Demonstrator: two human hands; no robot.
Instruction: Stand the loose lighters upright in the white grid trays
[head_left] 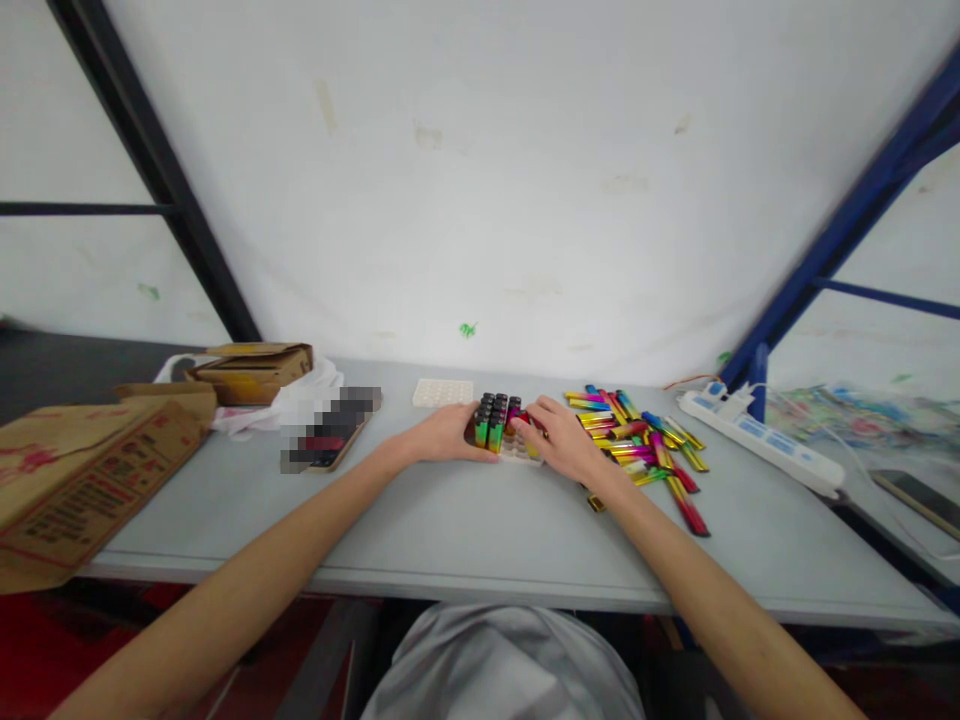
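Note:
A white holed tray (516,453) lies on the grey table, with several lighters (490,424) standing upright in its left part, black tops up and shiny green and yellow bodies below. My left hand (450,434) is closed around the tray's left end, thumb at the front and fingers partly hidden behind the lighters. At the right part of the tray, my right hand (562,440) has its fingers pinched around a reddish lighter (523,416), mostly covered by the fingers. A loose pile of shiny multicoloured lighters (624,432) lies just right of this hand.
Behind my left hand lies a second white holed tray (442,392). Further left are a partly blurred phone (337,430), a white plastic bag (315,390) and cardboard boxes (105,460). On the right are a white power strip (765,440) and another phone (922,500).

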